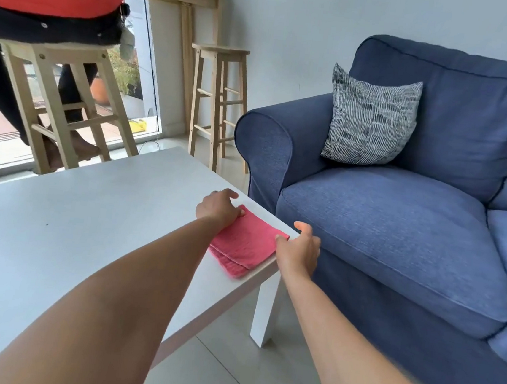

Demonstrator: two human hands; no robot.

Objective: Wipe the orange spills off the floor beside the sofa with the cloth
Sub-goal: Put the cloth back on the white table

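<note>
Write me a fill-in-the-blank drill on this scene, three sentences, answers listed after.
1. The folded cloth lying on the white table is ____ in colour.
2. The patterned cushion leans in the corner of the ____ sofa.
3. The left hand and the right hand both touch the ____.

Missing words: pink; blue; cloth

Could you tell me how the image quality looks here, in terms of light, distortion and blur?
Head view: soft daylight from the window, no harsh glare; wide-angle bending curves the table edge and the sofa; the right forearm is slightly smeared by motion low in frame; the cloth and both hands are sharp.
</note>
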